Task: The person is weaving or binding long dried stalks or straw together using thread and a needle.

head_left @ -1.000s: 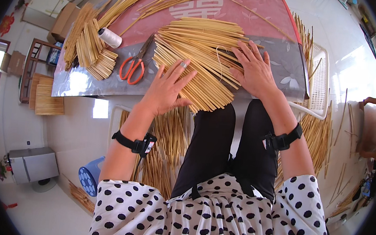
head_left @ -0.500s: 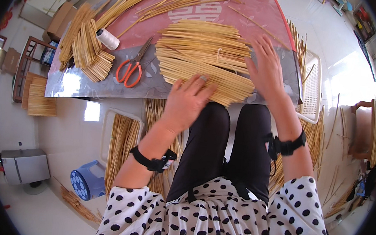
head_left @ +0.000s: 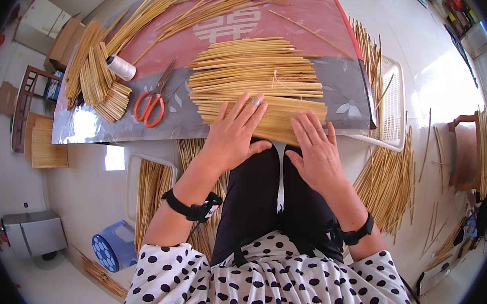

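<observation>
A mat of pale yellow stalks (head_left: 255, 73) lies at the table's near edge, its rows running left to right. A white thread (head_left: 276, 78) shows among the stalks at its right part. Flat on the near rows rests my left hand (head_left: 232, 133), fingers stretched, a ring on one of them. My right hand (head_left: 319, 153) lies with spread fingers on the mat's near right corner. Between the two hands the nearest stalks are smeared by motion. Left of the mat are scissors (head_left: 150, 107) with orange handles, blades pointing away, and a spool of white thread (head_left: 121, 68).
Bundles of stalks (head_left: 92, 77) lie at the table's left, with longer loose ones (head_left: 209, 12) toward the back. White baskets stand on the floor to the right (head_left: 395, 101) and left (head_left: 132, 186). A blue stool (head_left: 115, 246) is at lower left.
My right hand has come down from beside the mat onto its near right corner. My left hand has shifted slightly left and nearer. The near stalks, slanted before, now lie more level.
</observation>
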`<action>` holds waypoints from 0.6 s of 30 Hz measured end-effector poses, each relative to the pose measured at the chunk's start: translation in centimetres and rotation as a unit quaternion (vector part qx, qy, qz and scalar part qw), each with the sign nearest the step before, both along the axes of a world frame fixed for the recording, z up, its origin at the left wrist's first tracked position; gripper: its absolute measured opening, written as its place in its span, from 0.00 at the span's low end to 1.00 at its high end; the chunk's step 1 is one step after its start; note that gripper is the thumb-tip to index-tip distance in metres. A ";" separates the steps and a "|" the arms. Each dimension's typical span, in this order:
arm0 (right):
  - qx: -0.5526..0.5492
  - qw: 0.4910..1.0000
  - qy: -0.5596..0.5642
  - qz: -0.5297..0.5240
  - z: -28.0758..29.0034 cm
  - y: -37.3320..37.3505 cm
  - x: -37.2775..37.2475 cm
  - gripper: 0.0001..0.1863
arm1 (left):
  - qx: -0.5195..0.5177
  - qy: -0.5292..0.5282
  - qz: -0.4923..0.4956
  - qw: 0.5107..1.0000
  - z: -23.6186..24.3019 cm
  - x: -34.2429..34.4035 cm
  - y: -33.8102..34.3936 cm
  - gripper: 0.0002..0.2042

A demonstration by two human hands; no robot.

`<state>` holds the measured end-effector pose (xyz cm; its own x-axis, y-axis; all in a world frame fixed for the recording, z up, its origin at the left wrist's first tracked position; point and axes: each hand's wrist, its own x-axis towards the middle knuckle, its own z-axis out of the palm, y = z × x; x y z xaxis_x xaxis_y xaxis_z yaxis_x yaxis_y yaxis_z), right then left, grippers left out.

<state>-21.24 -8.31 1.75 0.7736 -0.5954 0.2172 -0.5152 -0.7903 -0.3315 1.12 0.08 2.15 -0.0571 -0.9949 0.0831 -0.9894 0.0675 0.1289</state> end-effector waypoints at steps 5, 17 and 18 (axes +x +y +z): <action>0.032 0.999 0.024 -0.010 -0.4 0.7 -0.1 0.36 | 0.080 -0.036 0.029 0.996 0.9 -0.8 0.9 0.45; 0.007 0.999 0.032 0.021 -1.2 0.2 3.4 0.41 | 0.005 -0.024 0.092 0.995 -0.5 4.3 -9.0 0.34; 0.003 0.999 0.046 0.024 -1.5 0.0 3.7 0.43 | 0.015 -0.033 0.093 0.995 -1.1 4.7 -9.6 0.36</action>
